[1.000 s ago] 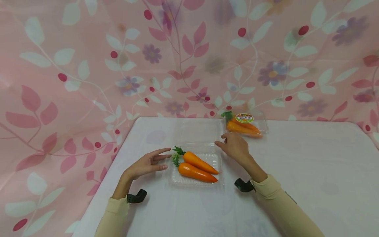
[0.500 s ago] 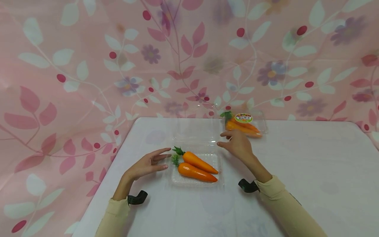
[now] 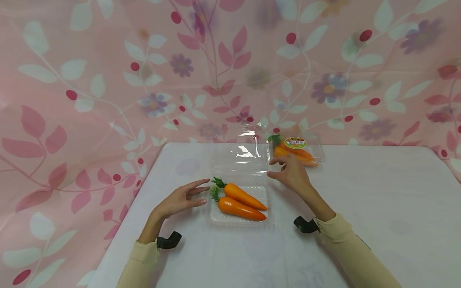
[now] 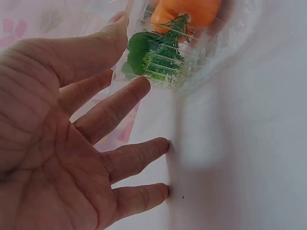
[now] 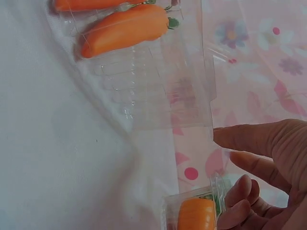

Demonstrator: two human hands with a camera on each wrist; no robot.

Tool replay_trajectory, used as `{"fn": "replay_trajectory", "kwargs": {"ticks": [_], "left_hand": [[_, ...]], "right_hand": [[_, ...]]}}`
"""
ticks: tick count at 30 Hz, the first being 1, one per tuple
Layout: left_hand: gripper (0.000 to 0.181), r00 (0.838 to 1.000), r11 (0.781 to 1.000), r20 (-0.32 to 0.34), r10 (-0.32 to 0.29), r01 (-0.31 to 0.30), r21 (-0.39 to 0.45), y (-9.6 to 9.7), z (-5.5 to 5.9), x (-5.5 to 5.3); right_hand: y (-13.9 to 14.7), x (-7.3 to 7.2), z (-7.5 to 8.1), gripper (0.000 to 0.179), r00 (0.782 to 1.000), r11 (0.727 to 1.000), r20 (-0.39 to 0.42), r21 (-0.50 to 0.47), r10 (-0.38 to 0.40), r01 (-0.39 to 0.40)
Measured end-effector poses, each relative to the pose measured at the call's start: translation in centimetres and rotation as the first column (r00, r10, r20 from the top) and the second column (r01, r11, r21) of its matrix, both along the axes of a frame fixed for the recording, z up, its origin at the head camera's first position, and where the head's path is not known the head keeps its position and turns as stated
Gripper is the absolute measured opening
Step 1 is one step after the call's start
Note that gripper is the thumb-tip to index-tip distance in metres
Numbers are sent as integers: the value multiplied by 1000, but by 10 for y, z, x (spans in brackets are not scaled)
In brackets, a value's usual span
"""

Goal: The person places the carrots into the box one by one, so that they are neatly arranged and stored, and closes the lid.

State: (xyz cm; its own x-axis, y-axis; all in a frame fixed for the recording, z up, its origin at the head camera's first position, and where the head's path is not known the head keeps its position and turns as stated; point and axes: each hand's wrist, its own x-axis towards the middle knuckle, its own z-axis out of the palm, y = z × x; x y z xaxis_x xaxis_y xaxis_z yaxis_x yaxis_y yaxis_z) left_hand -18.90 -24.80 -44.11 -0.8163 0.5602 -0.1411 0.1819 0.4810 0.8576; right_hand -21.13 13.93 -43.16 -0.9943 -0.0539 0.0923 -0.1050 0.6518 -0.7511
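Two orange carrots (image 3: 242, 208) with green tops lie in the base of a clear plastic clamshell box (image 3: 237, 223). Its hinged lid (image 3: 237, 160) leans up and back behind the base. My left hand (image 3: 181, 199) is spread at the box's left side; in the left wrist view its thumb tip is right at the clear wall near the green tops. Beside the lid's right edge is my right hand (image 3: 292, 174). Its thumb (image 5: 240, 136) tip meets that edge, the index finger lies just apart, and the other fingers are curled loosely.
Behind my right hand sits a second clear box (image 3: 317, 148), closed, with carrots inside and a round label (image 3: 295, 143) on top. The white-covered table (image 3: 378, 208) ends at a pink floral backdrop (image 3: 144, 80).
The lid has swung up from lying flat behind the base to a raised tilt. My right hand has shifted slightly right along with its forearm; my left hand stays almost in place.
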Motion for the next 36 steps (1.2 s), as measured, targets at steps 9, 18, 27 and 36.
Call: {"fn": "replay_trajectory", "kwargs": {"ticks": [9,18,27,36], "left_hand": [[70,1000,1000,9,12,-12,5,2,1,1],[68,998,998,19,64,-63,-29,2,1,3],[66,995,995,20,98,-99,7,4,-1,15],[52,974,973,79,211,-217,78,12,8,34]], "right_hand": [[2,3,-4,21,993,998,-100,7,57,-57],[12,9,-4,26,980,978,-94,134,175,-162],[18,16,-3,29,960,942,-116,255,254,-219],[16,19,-4,31,953,927,-146,310,265,-210]]}}
